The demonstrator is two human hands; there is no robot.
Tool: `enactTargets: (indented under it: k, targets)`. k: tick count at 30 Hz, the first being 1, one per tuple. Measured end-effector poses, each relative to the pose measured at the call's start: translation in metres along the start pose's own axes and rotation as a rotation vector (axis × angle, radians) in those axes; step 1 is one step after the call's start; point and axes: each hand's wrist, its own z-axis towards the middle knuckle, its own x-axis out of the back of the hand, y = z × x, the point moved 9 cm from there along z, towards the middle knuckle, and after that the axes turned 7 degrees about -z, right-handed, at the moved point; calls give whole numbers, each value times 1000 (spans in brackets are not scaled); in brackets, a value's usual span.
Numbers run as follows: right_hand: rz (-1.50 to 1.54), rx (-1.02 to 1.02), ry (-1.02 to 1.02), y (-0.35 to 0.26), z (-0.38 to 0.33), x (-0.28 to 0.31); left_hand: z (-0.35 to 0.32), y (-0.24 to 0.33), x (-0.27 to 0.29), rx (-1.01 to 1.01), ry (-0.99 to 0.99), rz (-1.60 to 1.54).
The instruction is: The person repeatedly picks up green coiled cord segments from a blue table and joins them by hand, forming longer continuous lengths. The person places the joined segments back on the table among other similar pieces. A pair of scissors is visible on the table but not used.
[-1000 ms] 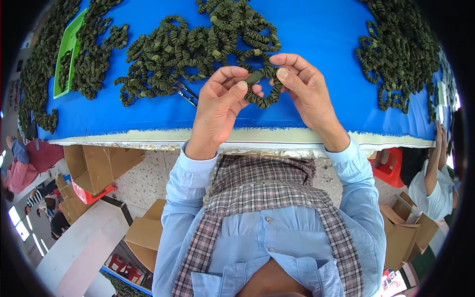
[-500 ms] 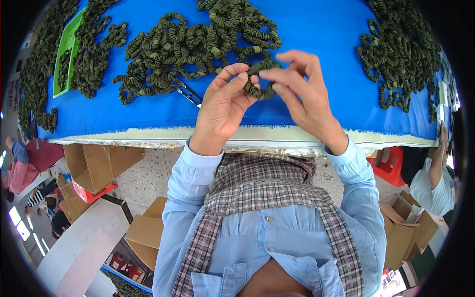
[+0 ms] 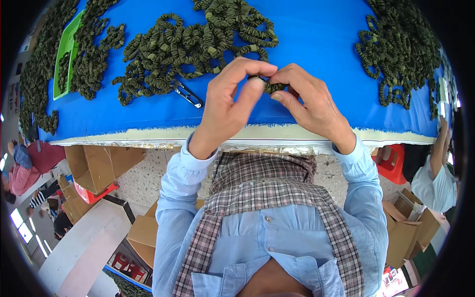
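Both hands are meeting over the near part of the blue-covered surface (image 3: 316, 34), in front of the person's chest. Between them they are holding one dark green gathered band (image 3: 273, 87), and the fingers are hiding much of it. The left hand (image 3: 230, 101) is closing on the band's left part, its thumb pressing from the near side while the forefinger is arching over the top. The right hand (image 3: 311, 101) is gripping the other end between thumb and bent fingers, and the fingertips of both hands are almost meeting above the band.

Just left of the left hand, a pair of thread snips (image 3: 187, 94) is lying aslant on the cloth, its upper end reaching the edge of a loose heap of similar bands (image 3: 183, 49). Farther left, a green tray (image 3: 70, 39) is sitting among more bands (image 3: 91, 59), some of them lying inside it. Another thick heap (image 3: 403, 54) is covering the far right of the surface. Below the surface, an open cardboard box (image 3: 106, 168) is standing at left, and a red stool (image 3: 393, 166) is showing at right.
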Motion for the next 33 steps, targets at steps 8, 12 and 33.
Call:
enactTargets:
  k: [8,12,33]
  targets:
    - [616,-325,-79,29,-18,-6,-1,-18,-17,377,-131,-457]
    - [922,-469,-66,44,-22,-5,-7,-25,-17,395,20,-824]
    - [722,-507,-109,79,-25,-11,-24,-77,-18,677,57,-641]
